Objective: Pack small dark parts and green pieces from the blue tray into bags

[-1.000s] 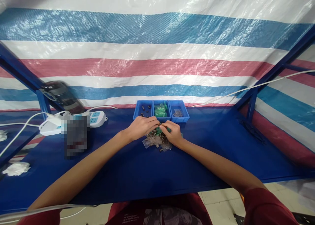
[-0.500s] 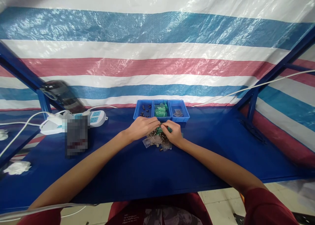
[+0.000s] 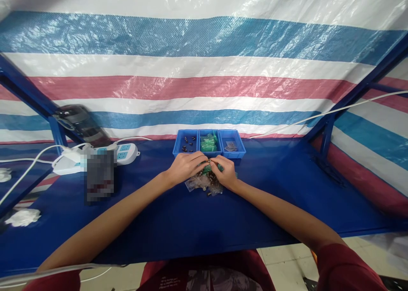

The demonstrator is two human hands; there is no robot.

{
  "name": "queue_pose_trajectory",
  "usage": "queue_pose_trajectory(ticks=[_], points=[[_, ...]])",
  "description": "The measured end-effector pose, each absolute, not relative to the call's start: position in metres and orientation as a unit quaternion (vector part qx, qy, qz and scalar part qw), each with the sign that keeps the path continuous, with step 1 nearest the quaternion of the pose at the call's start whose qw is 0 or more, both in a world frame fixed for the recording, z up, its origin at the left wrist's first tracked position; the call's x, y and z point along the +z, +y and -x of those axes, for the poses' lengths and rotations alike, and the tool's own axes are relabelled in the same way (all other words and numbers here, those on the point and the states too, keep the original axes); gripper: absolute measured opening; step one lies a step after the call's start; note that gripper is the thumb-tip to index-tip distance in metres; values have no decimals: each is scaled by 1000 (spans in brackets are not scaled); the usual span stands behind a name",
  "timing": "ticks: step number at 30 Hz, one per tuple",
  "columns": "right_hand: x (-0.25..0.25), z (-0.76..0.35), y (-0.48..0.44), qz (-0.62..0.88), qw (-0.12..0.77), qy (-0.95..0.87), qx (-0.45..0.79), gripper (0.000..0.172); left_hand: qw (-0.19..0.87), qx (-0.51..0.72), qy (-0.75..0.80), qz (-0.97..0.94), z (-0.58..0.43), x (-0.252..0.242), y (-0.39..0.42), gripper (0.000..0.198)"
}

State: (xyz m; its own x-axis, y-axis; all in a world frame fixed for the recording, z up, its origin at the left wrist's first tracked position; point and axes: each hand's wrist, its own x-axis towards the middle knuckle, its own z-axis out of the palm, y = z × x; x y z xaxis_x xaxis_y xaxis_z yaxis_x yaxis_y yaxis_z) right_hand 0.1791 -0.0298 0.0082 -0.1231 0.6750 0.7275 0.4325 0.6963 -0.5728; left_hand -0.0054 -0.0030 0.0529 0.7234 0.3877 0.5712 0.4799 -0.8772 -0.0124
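Observation:
Over a pile of small metal parts and clear plastic bags (image 3: 201, 182), my two hands meet fingertip to fingertip. My right hand (image 3: 227, 172) is closed in a pinch on a green plastic bag (image 3: 219, 167), part of which shows beside its fingers. My left hand (image 3: 186, 167) comes in from the other side, fingers bent together and thumb beneath. What lies between its fingertips is too small to make out. More green plastic (image 3: 207, 169) shows just below the fingertips.
Behind my hands stand three blue bins: the left bin (image 3: 179, 140) with several dark small parts, the middle one with green bags (image 3: 208, 143), the right one with flat clear bags (image 3: 230, 146). Leftward are a power strip (image 3: 126, 153), a blurred dark object (image 3: 100, 176) and a dark bottle (image 3: 82, 123).
My left thumb has dropped slightly and stands further from the fingers. The right fingers have shifted a little at the pinch. Bins and pile look unchanged.

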Motion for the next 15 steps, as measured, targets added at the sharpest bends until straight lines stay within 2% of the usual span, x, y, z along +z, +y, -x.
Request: queue_pose_trajectory(ticks=[8,15], points=[[8,-179,-30,364,549,-744,112,20,-5,-436,-287,853,-4,19,-12,14],[7,-178,-29,359,553,-745,104,19,-44,-475,-283,832,-4,13,-11,12]])
